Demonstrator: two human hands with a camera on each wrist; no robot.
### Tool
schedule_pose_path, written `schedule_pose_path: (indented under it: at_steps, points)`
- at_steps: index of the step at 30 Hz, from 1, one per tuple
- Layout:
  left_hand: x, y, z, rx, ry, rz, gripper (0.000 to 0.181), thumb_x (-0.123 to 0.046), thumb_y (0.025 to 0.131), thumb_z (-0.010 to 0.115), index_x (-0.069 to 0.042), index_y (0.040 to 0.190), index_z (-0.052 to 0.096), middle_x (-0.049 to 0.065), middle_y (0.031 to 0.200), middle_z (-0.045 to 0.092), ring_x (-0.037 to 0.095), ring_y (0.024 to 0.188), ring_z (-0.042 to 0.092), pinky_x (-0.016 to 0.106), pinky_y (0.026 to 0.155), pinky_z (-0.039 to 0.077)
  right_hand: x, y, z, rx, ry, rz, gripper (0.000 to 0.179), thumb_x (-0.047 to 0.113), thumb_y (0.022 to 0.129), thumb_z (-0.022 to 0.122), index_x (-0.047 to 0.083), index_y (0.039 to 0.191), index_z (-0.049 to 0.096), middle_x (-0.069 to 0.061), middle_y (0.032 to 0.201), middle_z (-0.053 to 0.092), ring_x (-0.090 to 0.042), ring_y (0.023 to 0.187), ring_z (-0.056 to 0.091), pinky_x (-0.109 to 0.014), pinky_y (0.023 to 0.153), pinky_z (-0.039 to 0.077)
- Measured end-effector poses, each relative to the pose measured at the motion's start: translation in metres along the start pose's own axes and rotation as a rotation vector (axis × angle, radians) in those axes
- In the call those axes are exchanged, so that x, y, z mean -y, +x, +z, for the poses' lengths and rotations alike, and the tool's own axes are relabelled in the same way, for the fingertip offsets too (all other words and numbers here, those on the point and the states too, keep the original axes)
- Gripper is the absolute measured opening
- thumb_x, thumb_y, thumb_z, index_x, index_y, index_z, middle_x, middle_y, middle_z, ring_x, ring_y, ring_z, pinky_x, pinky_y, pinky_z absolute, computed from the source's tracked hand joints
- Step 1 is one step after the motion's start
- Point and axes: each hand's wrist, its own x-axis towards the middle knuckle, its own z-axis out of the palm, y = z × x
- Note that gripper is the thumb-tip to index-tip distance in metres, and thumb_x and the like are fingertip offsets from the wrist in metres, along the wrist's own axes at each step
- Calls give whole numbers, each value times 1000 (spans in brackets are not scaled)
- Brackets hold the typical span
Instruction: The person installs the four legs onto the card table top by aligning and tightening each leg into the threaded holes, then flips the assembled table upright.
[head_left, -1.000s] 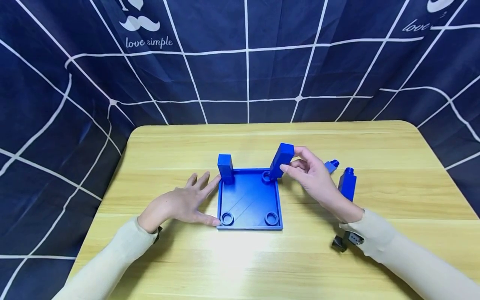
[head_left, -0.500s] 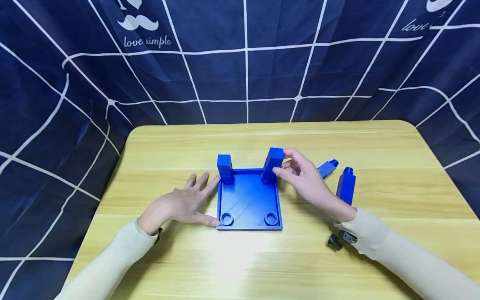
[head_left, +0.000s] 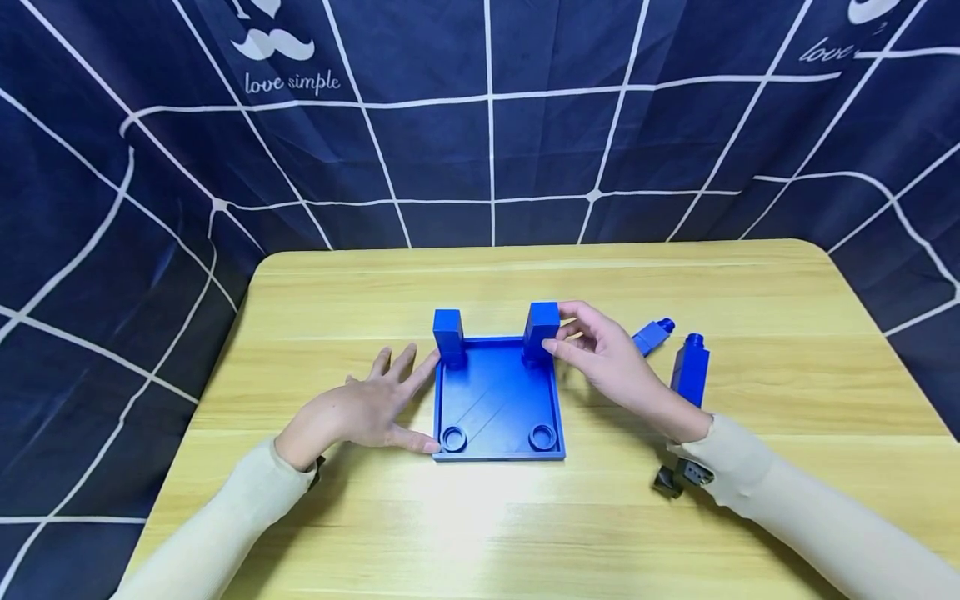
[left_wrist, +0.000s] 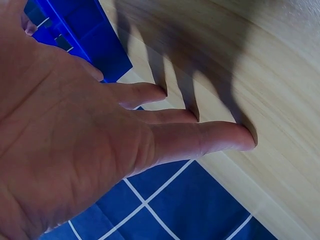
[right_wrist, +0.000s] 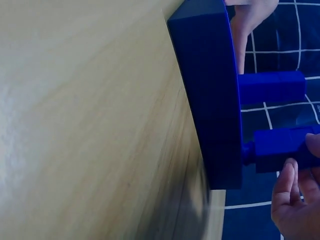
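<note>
A blue square tray-like base (head_left: 498, 402) with a raised rim lies on the table, round sockets at its corners. One blue square leg (head_left: 448, 335) stands upright in the far left corner. At the far right corner my right hand (head_left: 611, 360) pinches a second blue leg (head_left: 540, 327) between thumb and fingers. In the right wrist view this held leg (right_wrist: 279, 150) shows its narrow neck at the base, a small gap above the rim. My left hand (head_left: 367, 407) lies at the base's left side, fingers spread, thumb and index fingertips at the rim.
Two more blue legs with threaded ends lie right of the base: a farther leg (head_left: 651, 337) and a nearer leg (head_left: 691, 371), partly behind the right wrist. A dark blue curtain (head_left: 427, 150) with white lines hangs behind the wooden table (head_left: 360, 287).
My right hand has moved left and slightly down with its leg, which has gone from tilted to nearly upright over the far right socket. The left hand stays put.
</note>
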Motion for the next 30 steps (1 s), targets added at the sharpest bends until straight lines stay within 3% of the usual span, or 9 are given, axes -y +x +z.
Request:
schedule_pose_path:
  at_steps: [6,14,20,30]
  points:
    - [0,0,1,1,2,-6,128,-80,91,70,-22,177,-7,24,180,-8,62,159,-3,96,102,18,-2,1,1,-2,-18,-41,40,15,107,74,4,144,63,-11,109,72,-28,91,66,-27,80,53]
    - [1,-1,1,-4,-4,2,128,-79,92,70,-22,177,-6,24,180,-8,62,159,-3,96,102,18,-2,-1,4,-39,-38,-27,46,20,105,78,5,146,64,-8,117,69,-24,102,66,-31,88,54]
    - [0,-1,1,-6,-4,4,127,-79,92,70,-21,177,-6,25,180,-8,62,158,-3,96,102,18,-1,0,7,-78,-14,-29,43,20,103,80,6,140,64,-9,107,68,-26,95,64,-27,84,52]
    - [2,0,2,-11,4,7,128,-79,92,69,-22,177,-7,25,180,-7,62,158,-2,96,102,19,-2,3,12,-83,29,-52,57,19,100,85,12,150,61,-12,107,61,-26,89,62,-24,76,53]
